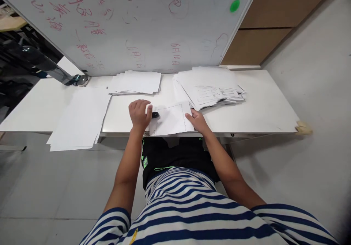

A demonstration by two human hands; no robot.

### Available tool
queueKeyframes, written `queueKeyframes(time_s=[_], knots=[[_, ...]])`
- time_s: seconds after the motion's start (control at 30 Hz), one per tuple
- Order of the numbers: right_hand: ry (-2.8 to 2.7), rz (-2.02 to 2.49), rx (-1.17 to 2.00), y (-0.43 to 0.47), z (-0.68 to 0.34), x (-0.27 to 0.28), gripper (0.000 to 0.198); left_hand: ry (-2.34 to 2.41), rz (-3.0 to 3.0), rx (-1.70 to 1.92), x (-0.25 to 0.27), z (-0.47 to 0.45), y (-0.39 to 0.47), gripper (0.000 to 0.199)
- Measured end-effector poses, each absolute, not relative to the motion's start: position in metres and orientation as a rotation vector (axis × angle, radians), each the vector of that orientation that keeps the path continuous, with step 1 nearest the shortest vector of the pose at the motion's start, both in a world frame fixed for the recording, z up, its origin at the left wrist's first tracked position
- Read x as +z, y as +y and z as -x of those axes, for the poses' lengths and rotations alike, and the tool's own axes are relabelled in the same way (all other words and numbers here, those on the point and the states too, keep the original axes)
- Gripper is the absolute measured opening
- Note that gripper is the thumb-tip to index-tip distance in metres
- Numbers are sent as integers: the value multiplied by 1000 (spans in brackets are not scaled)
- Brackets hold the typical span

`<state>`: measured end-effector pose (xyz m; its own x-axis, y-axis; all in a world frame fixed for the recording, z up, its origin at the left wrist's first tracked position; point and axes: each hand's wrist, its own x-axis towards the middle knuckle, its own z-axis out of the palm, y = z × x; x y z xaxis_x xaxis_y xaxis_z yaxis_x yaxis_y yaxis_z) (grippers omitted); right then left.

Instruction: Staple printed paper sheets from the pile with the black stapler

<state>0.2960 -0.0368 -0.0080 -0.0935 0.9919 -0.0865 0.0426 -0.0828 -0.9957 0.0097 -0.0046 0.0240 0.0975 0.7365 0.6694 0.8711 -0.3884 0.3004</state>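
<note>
A white sheet of paper (171,119) with thin printed lines lies at the table's front edge, tilted slightly. My right hand (197,121) grips its right side, thumb on top and fingers underneath. Over the sheet's left edge is my left hand (139,113), fingers curled together and thumb bent. From under that hand sticks the rounded end of a black stapler (155,115), resting on the paper; the rest of it is hidden. Just behind the sheet, a messy stack of printed papers (211,88) comes close to my right fingers.
A smaller paper stack (137,82) sits at the back of the white table (263,106). At left, another pile (82,117) overhangs the front edge. A whiteboard (137,26) with red writing stands behind. A clear bottle (59,71) lies at the back left; crumpled tape (304,127) covers the right corner.
</note>
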Motion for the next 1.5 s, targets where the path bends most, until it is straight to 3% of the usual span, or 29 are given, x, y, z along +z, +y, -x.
queueKeyframes(time_s=[0.1, 0.2, 0.37, 0.7, 1.03, 1.27, 1.5], knots=[[-1263, 1257, 1317, -36, -297, -12, 43, -1644, 2432, -784, 9, 1, -21, 41], [-1250, 1287, 1297, -36, -297, -15, 41, -1717, 2365, -658, -6, 5, -27, 44], [-1246, 1289, 1310, -40, -299, -10, 42, -1709, 2262, -679, -17, 6, -24, 46], [-1265, 1388, 996, -59, -358, 38, 32, -1786, 2224, -736, -19, 5, -25, 43], [-1090, 1385, 1053, -66, -366, 11, 35, -1928, 2259, -783, -16, 3, -28, 45], [-1163, 1288, 1072, -43, -340, 24, 34, -1838, 2321, -745, -18, 6, -27, 44], [-1241, 1281, 975, 24, -253, 53, 39, -1755, 2386, -687, -17, 8, -27, 54]])
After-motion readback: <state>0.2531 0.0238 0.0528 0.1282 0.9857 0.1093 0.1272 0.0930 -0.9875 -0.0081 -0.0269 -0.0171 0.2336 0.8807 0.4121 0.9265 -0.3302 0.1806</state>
